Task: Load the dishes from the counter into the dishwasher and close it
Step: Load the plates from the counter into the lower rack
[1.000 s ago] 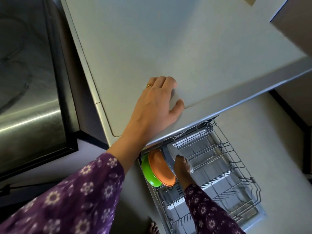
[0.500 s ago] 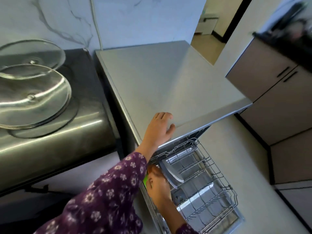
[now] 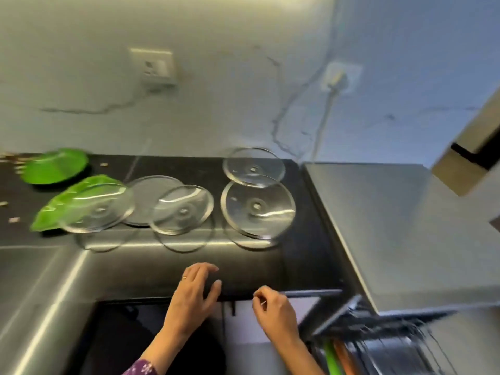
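Left hand (image 3: 193, 296) off grey top (image 3: 405, 226) right of black counter (image 3: 303, 266); now at black counter's front edge, fingers spread. Right hand (image 3: 273, 311) out of dishwasher rack (image 3: 392, 345), no longer at plates there; now just in front of black counter's front edge, beside left hand, fingers loosely curled. View swings from rack to black counter: glass lids (image 3: 257, 209) and green plates (image 3: 55, 169) on it come into view; rack now below counter's right end, blurred.

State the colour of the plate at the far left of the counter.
The plate is bright green; head view.
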The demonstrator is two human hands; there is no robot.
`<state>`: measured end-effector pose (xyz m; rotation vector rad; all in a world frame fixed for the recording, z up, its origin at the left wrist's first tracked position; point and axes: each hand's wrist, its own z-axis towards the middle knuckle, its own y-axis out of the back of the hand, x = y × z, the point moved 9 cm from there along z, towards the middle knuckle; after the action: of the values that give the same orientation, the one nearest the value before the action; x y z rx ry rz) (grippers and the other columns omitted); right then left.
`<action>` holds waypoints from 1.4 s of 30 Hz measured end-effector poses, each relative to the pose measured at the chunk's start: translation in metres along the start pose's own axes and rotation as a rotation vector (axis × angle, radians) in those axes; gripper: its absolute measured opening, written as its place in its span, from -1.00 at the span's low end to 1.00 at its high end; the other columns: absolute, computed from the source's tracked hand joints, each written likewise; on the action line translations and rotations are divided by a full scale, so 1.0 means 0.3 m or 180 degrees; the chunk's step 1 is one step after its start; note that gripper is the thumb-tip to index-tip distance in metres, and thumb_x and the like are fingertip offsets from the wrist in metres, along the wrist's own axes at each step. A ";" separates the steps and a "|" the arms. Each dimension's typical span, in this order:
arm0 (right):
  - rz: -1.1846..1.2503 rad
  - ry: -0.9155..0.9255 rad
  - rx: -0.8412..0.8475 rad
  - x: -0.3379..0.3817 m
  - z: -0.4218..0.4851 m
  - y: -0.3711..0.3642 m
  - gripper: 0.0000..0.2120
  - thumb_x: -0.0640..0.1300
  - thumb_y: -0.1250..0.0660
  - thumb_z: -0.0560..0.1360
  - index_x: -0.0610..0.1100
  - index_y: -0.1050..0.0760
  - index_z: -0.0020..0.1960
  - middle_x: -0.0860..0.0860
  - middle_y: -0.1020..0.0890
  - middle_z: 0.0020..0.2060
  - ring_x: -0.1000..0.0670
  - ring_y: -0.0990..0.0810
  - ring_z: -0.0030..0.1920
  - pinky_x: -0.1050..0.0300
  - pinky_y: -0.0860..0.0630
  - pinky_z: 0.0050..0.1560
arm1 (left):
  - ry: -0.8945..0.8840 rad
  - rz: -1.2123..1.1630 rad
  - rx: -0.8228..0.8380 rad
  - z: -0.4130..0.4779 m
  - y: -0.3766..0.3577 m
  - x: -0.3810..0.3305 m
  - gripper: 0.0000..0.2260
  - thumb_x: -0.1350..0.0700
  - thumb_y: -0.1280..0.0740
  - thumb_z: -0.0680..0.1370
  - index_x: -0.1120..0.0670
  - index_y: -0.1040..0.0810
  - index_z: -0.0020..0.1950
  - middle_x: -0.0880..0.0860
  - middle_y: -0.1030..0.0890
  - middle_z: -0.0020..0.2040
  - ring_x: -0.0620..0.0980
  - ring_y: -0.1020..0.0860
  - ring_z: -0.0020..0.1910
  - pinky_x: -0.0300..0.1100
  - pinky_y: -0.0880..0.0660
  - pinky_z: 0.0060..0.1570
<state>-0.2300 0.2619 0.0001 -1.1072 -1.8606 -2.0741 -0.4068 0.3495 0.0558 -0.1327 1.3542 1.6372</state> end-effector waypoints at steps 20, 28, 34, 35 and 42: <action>0.0970 0.0699 0.0508 1.228 0.453 -0.700 -0.81 -0.01 -0.29 0.48 -0.12 -0.55 -0.16 -0.03 -0.65 -0.31 -0.04 -0.63 -0.25 -0.03 -0.57 -0.11 | 0.1678 0.0785 -0.0647 -0.168 0.724 1.042 -0.66 -0.12 -0.15 0.51 0.08 -0.50 0.11 -0.03 -0.52 0.04 -0.08 -0.45 0.07 -0.33 -0.30 0.15; 0.1133 0.0961 -0.0266 1.362 0.599 -0.626 -0.90 -0.17 -0.28 0.53 -0.17 -0.51 -0.14 0.01 -0.54 -0.31 0.03 -0.49 -0.29 0.35 -0.33 -0.32 | 0.1516 0.0748 -0.0725 -0.160 0.708 1.054 -0.73 -0.09 -0.20 0.52 0.04 -0.47 0.11 -0.07 -0.48 0.06 -0.13 -0.42 0.10 -0.31 -0.34 0.14; -0.0166 0.2261 0.0800 1.721 0.776 -0.883 -0.78 -0.30 -0.28 0.43 -0.21 -0.58 0.05 -0.15 -0.63 -0.02 -0.14 -0.56 0.04 0.04 -0.45 0.10 | 0.1547 0.0824 -0.0742 -0.163 0.708 1.054 -0.72 -0.09 -0.18 0.54 0.02 -0.44 0.17 -0.08 -0.47 0.12 -0.13 -0.40 0.16 -0.26 -0.38 0.18; -0.0408 0.2449 0.0996 1.773 0.779 -0.934 -0.71 -0.33 -0.25 0.42 -0.18 -0.57 0.10 -0.15 -0.62 0.03 -0.16 -0.54 0.10 0.00 -0.43 0.16 | 0.1553 0.0822 -0.0745 -0.163 0.709 1.056 -0.71 -0.10 -0.17 0.54 0.01 -0.44 0.18 -0.08 -0.46 0.13 -0.13 -0.40 0.17 -0.26 -0.39 0.19; -0.2587 0.3773 0.1748 1.911 0.668 -1.227 -0.55 -0.42 -0.13 0.48 -0.15 -0.38 0.32 -0.16 -0.46 0.22 -0.18 -0.35 0.28 -0.07 -0.40 0.20 | 0.1516 0.0880 -0.0820 -0.163 0.706 1.057 -0.68 -0.10 -0.16 0.55 0.03 -0.44 0.21 -0.06 -0.48 0.16 -0.11 -0.41 0.20 -0.21 -0.34 0.31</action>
<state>-0.7619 0.7308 0.0397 0.9684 -1.9707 -1.5637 -0.7467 0.5168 -0.0095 -0.5368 1.5559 2.1019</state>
